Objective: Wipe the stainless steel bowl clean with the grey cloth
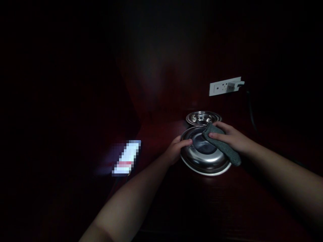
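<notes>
A shiny steel plate (204, 161) is tilted up on a dark reddish table, its hollow facing me. My left hand (176, 148) is closed on the plate's left rim, thumb on the inside. My right hand (230, 136) holds a grey cloth (222, 144) pressed against the plate's upper right part, fingers curled over the cloth. The cloth hangs down past the plate's right edge.
A second steel plate (204, 118) lies just behind the first. A white wall socket (224, 86) with a plug and dark cable sits behind on the right. A glowing phone screen (126, 158) lies on the left. The room is very dark.
</notes>
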The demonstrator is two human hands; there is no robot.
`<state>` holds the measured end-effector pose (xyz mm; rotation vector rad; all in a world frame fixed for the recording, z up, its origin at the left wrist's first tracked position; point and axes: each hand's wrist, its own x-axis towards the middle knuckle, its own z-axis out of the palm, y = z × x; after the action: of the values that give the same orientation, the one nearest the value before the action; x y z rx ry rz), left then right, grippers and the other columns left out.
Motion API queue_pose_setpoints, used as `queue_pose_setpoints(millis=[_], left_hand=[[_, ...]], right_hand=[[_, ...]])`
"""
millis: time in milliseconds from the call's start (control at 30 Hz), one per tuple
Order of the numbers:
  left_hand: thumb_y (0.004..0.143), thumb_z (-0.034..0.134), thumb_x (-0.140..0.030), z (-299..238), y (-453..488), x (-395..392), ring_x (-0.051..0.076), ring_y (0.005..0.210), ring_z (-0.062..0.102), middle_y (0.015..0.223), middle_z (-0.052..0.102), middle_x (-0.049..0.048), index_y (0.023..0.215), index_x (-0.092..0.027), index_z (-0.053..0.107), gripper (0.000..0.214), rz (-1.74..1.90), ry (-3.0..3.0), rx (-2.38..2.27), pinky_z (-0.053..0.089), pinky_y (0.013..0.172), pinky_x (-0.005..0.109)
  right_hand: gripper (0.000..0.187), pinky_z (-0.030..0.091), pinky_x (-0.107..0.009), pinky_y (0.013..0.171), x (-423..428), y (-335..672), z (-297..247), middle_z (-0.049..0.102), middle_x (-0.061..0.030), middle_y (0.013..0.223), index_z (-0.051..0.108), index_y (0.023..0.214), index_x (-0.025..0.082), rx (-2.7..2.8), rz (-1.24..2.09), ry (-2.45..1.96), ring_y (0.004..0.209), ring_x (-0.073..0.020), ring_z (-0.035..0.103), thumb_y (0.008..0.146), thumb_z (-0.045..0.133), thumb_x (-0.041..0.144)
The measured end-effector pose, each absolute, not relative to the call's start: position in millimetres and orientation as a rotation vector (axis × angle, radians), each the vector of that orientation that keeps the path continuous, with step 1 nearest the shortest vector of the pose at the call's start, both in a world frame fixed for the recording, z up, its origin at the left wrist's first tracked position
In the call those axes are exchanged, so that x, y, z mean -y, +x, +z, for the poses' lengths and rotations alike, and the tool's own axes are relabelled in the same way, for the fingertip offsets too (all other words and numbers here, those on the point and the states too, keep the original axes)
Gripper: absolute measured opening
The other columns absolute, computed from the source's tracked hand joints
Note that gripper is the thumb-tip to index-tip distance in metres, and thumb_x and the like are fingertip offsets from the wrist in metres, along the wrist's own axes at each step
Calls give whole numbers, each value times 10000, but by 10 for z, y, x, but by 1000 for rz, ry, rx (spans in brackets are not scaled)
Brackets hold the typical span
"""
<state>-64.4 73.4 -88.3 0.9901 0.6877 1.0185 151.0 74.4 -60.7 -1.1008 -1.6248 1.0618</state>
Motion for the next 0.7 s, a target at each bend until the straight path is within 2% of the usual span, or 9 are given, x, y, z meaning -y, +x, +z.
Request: queue_pose_setpoints(millis=[200, 533, 700], left_hand=[[592, 737, -259, -885, -650, -734, 168, 703, 610, 805, 671, 62, 924, -123, 634, 373, 1014, 1009, -683, 431, 726, 304], [608, 728, -251, -883, -646, -720, 174, 725, 618, 832, 682, 69, 934, -126, 646, 359, 1038, 1008, -664, 437, 758, 316], [668, 687, -270, -891, -644, -722, 172, 731, 627, 815, 686, 53, 922, -139, 642, 290, 1085, 911, -640, 453, 763, 305]], right_hand=[[328, 489, -342, 673, -753, 1511, -615, 653, 6, 846, 562, 908, 232, 1638, 1056, -1075, 747, -208, 624, 668, 709, 399], [345, 496, -346, 648, -748, 1496, -621, 651, 4, 817, 566, 935, 234, 1622, 1050, -1092, 724, -208, 629, 679, 698, 425], [387, 504, -354, 651, -745, 1477, -604, 654, 0, 807, 570, 956, 236, 1526, 1085, -1108, 710, -209, 634, 661, 715, 440]])
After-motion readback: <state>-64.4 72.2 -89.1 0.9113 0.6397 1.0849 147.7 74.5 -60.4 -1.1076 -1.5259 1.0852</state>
